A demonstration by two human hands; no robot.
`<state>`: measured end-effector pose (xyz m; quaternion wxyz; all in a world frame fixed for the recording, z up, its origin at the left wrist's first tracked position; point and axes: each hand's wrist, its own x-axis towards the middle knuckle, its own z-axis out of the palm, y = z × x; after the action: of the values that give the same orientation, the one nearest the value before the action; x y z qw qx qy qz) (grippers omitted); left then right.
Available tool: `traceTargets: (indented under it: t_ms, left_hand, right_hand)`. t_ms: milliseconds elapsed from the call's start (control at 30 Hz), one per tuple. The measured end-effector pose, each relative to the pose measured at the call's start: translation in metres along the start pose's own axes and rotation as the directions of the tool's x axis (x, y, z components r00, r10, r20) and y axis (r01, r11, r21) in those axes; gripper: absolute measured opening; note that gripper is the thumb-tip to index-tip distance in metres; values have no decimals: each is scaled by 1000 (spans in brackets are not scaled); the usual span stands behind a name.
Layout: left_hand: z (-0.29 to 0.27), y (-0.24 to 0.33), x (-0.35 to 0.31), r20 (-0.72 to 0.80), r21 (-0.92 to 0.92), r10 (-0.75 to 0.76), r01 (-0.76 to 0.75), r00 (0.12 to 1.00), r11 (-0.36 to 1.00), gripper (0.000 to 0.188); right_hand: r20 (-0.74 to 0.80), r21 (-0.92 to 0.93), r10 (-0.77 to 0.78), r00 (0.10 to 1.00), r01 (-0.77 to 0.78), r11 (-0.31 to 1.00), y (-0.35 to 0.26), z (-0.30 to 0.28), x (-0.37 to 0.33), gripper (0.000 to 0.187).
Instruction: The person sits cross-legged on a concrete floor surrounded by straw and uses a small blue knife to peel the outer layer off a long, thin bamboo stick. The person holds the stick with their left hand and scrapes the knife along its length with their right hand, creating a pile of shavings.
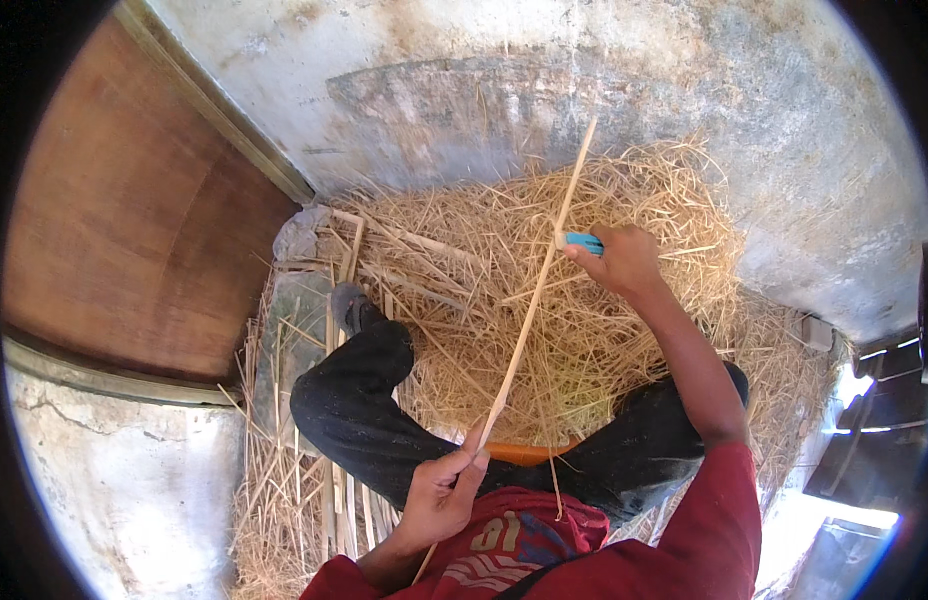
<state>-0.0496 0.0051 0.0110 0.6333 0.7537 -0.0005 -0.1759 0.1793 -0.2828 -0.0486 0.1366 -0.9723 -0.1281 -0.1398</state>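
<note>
A long, thin pale strip of bamboo or wood (529, 330) slants from my lap up toward the wall. My left hand (442, 495) is closed around its lower part, and its tail end runs down past my wrist. Farther up, my right hand (621, 262) grips a small blue-handled tool (584, 243). The tool's front end meets the strip from the right side; whether a blade is there cannot be made out. A thin curled shaving (555, 470) hangs down over my lap.
A deep heap of straw-like shavings (644, 200) lies before me against the stained wall (434, 110). Longer strips (334, 490) lie beside my left leg. A brown wooden panel (134, 210) stands at the left. Something orange (529, 453) shows between my legs.
</note>
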Motion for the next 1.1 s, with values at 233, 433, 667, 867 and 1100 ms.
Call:
traceTargets:
  t_ms: [233, 433, 667, 867, 1100]
  left_hand:
    - [-3, -6, -30, 61, 64, 25, -29, 998, 998, 38]
    - [-15, -22, -40, 13, -32, -95, 96, 995, 995, 36]
    - [-19, -35, -5, -36, -498, -77, 49, 996, 866, 36]
    - [-8, -13, 14, 27, -610, -59, 63, 998, 790, 37]
    - [-4, 0, 26, -26, -428, -83, 64, 996, 902, 36]
  right_hand:
    - [55, -19, 434, 899, -434, 901, 77, -11, 33, 82]
    - [-12, -28, 681, 732, -681, 732, 140, 4, 13, 94]
    - [480, 157, 183, 858, -290, 944, -52, -19, -20, 84]
    - [244, 291, -354, 903, 280, 915, -101, -18, -64, 74]
    - [-63, 210, -348, 935, 354, 912, -88, -15, -42, 66]
